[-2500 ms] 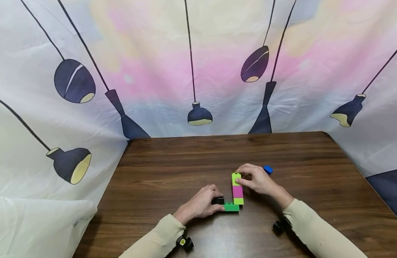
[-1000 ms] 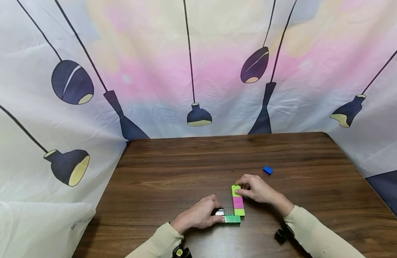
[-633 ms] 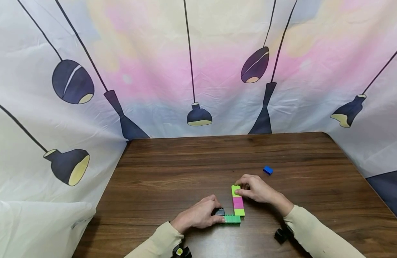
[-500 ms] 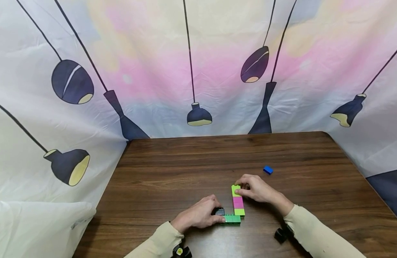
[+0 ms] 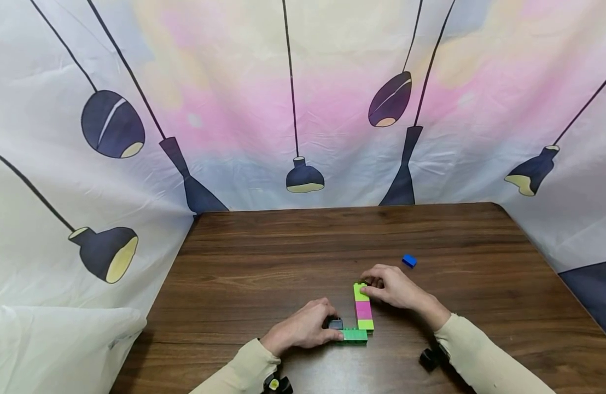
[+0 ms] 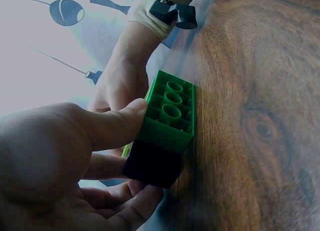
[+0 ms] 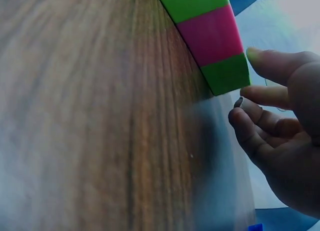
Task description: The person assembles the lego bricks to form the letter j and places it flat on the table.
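My left hand (image 5: 308,325) grips a green toy brick (image 5: 355,336) and the black brick (image 5: 335,324) behind it, thumb on the green one. In the left wrist view, the green brick's hollow underside with its tubes shows. From the green brick's right end a row of lime, magenta and lime bricks (image 5: 364,310) runs away from me, lying along the table. At the row's far end is my right hand (image 5: 394,287). In the right wrist view its thumb and fingers stand loosely around the last lime brick (image 7: 226,73), the thumb a little off the brick's side.
A loose blue brick (image 5: 409,260) lies on the wooden table (image 5: 263,241) beyond my right hand. Behind the table hangs a cloth (image 5: 244,109) printed with lamps. A camera is strapped at each wrist.
The joined bricks and both hands have come nearer to me since the oldest frame. Just now my right thumb and fingers have loosened and shifted slightly right on the lime brick. The left hand stays put.
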`<state>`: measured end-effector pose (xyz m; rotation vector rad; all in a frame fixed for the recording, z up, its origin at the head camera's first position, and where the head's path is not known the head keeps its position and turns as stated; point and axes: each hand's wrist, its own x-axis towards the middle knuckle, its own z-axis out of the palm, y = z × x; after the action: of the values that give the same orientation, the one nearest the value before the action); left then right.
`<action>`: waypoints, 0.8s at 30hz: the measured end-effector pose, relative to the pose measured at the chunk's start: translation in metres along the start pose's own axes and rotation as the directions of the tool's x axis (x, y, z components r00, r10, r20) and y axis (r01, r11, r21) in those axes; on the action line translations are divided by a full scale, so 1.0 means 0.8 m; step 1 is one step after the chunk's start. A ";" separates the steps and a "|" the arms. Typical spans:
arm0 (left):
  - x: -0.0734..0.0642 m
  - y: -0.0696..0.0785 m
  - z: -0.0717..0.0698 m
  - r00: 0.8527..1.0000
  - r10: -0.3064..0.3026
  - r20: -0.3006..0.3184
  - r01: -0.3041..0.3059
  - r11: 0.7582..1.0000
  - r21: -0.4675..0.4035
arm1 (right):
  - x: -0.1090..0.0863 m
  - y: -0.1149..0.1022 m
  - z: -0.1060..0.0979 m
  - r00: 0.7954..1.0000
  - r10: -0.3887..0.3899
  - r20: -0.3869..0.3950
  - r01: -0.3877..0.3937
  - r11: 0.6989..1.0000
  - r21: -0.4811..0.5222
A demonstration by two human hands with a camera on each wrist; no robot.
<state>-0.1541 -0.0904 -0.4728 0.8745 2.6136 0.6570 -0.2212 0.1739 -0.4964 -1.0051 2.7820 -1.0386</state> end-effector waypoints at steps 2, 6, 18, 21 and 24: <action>0.000 0.000 0.000 1.000 0.000 -0.005 0.000 1.000 0.002 | 0.000 0.001 -0.003 0.999 0.003 -0.040 -0.004 1.000 -0.017; -0.001 0.000 0.001 1.000 0.002 -0.018 -0.002 1.000 0.010 | 0.000 0.002 -0.011 0.992 0.016 -0.123 -0.025 0.997 -0.070; -0.003 0.001 0.002 1.000 0.009 -0.028 -0.009 1.000 0.013 | 0.000 0.016 -0.028 0.946 0.034 -0.323 -0.092 0.982 -0.166; -0.003 0.001 0.003 1.000 0.009 -0.028 -0.009 1.000 0.015 | -0.002 0.021 -0.031 0.937 0.048 -0.347 -0.119 0.975 -0.187; -0.003 0.000 0.003 1.000 0.012 -0.026 -0.012 1.000 0.013 | -0.003 0.025 -0.035 0.925 0.069 -0.373 -0.153 0.968 -0.199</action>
<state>-0.1513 -0.0907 -0.4745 0.8917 2.6410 0.6597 -0.2366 0.2035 -0.4868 -0.7154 3.2763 -1.0027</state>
